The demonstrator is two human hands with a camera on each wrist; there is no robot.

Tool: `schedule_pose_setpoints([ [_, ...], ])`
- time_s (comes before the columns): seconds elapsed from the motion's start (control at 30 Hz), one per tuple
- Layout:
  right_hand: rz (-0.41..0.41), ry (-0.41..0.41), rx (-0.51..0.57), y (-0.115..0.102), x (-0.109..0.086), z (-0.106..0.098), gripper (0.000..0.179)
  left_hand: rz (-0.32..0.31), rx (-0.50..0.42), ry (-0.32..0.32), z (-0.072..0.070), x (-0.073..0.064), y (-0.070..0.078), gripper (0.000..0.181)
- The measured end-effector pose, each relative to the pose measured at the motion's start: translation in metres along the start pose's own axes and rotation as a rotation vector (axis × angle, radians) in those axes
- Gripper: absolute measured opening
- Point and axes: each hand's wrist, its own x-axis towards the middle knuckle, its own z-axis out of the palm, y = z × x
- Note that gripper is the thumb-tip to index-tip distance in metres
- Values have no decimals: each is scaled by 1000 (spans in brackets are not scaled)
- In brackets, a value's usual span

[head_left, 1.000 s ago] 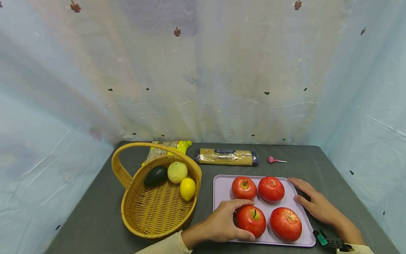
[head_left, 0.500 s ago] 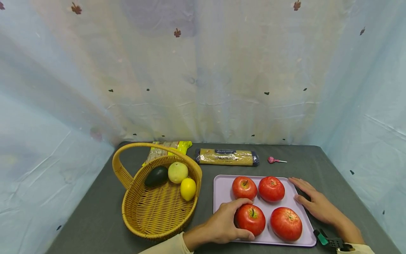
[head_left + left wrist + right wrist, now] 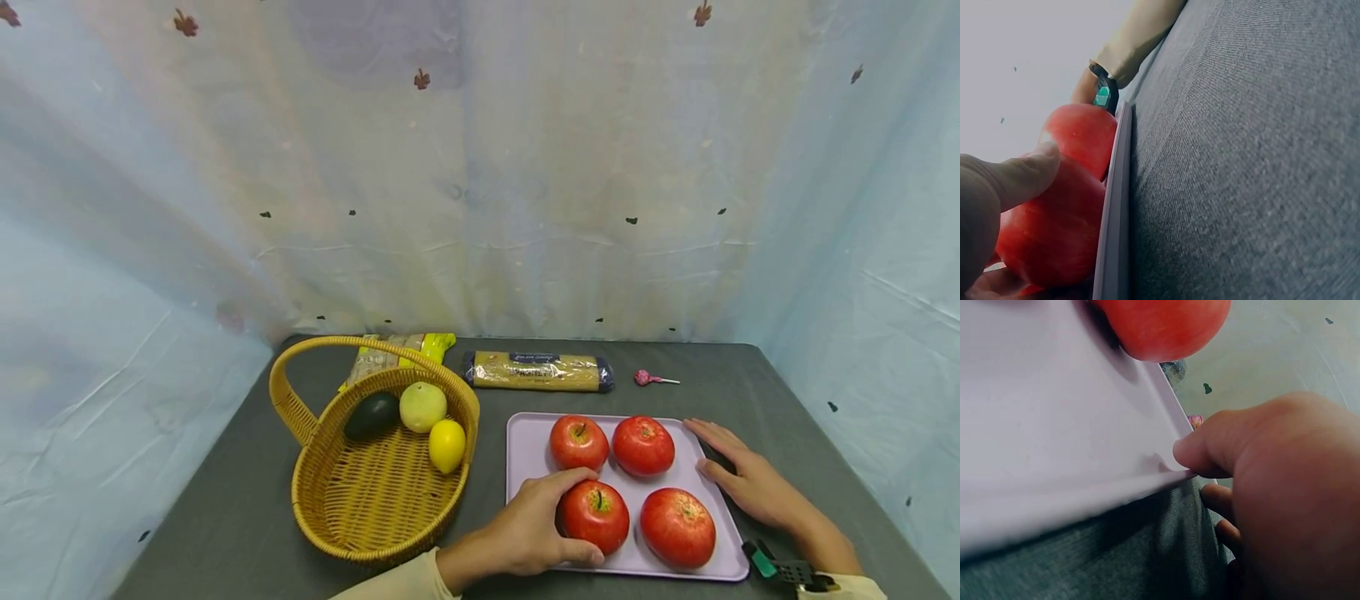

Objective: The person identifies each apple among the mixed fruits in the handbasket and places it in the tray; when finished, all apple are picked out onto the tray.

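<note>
In the head view my left hand [image 3: 528, 525] grips a red apple [image 3: 596, 517] at the near left of the lilac tray [image 3: 534, 433], thumb in front and fingers behind. The apple [image 3: 1054, 225] is close to the tray floor; whether it touches is hidden. Three other red apples stand on the tray: far left [image 3: 578, 442], far right [image 3: 643, 447] and near right [image 3: 677, 528]. My right hand [image 3: 750, 483] rests at the tray's right edge, fingers extended. In the right wrist view its thumb [image 3: 1216, 440] touches the rim, with the other fingers outside.
Left of the tray stands a wicker basket [image 3: 360, 508] with an upright handle, holding an avocado [image 3: 372, 416], a pale green round fruit [image 3: 422, 407] and a lemon [image 3: 447, 446]. Behind lie a yellow-ended bag [image 3: 437, 343], a spaghetti packet [image 3: 536, 372] and a pink lollipop [image 3: 645, 377].
The view shifts very slightly. My left hand keeps its grip on the near left apple, which tilts a little and barely moves. The right hand stays at the tray's edge.
</note>
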Motion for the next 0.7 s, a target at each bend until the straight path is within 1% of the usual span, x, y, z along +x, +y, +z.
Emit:
schedule_pose_setpoints([
  [0.1,-8,6,2,0,0,-1,67,8,11,4,0,0,1,87],
  [0.3,-19,6,-2,3,-1,1,67,-15,31,5,0,-2,2,90],
  [0.37,-18,6,1,3,-1,2,67,-12,50,5,0,-3,3,91],
  [0.47,-12,5,6,2,-2,3,67,26,121,-5,0,-3,4,92],
  [0.53,-6,2,4,2,-2,2,66,56,187,-14,-1,-4,6,95],
  [0.57,-3,1,-2,2,-2,1,66,58,220,-20,-3,-5,8,97],
  [0.63,4,5,-18,1,-1,-2,64,54,283,-23,-8,-8,13,98],
  [0.67,7,13,-27,1,-1,-4,63,47,297,-23,-12,-11,16,98],
  [0.7,12,22,-40,1,-1,-6,62,58,313,-11,-18,-14,18,94],
])
